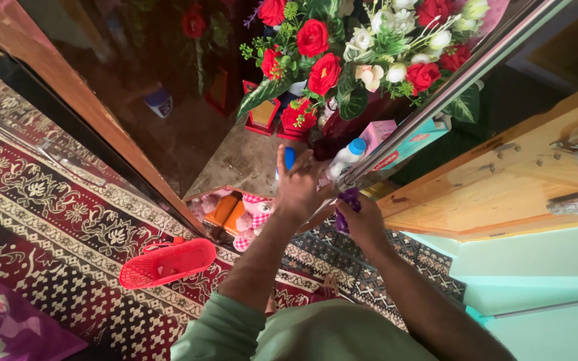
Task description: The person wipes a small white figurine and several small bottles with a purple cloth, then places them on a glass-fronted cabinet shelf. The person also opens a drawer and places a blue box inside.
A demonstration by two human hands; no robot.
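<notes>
The left hand (298,184) reaches forward with fingers spread wide, its fingertips against a small bottle with a bright blue cap (289,159), most of which is hidden behind the hand, so whether it is truly gripped cannot be told. The right hand (362,220) is closed around a crumpled purple cloth (347,204), soft and bunched, pressed at the lower end of a smooth, shiny metal bar (449,83) that runs diagonally up to the right. Just beside the bar stands a white plastic bottle with a blue cap (346,156), and behind it a pink box (377,134) and a teal carton (416,144). Above them spreads a bouquet of red and white artificial flowers (349,47) with glossy green leaves. All this stands on a dark, polished, reflective shelf (235,164) framed in brown wood. Below, a pink checked plush toy (255,214) sits on a lower level. A red plastic mesh basket (167,263) lies on the patterned red, black and cream carpet (48,207). To the right is a pale varnished wooden door (503,180).
</notes>
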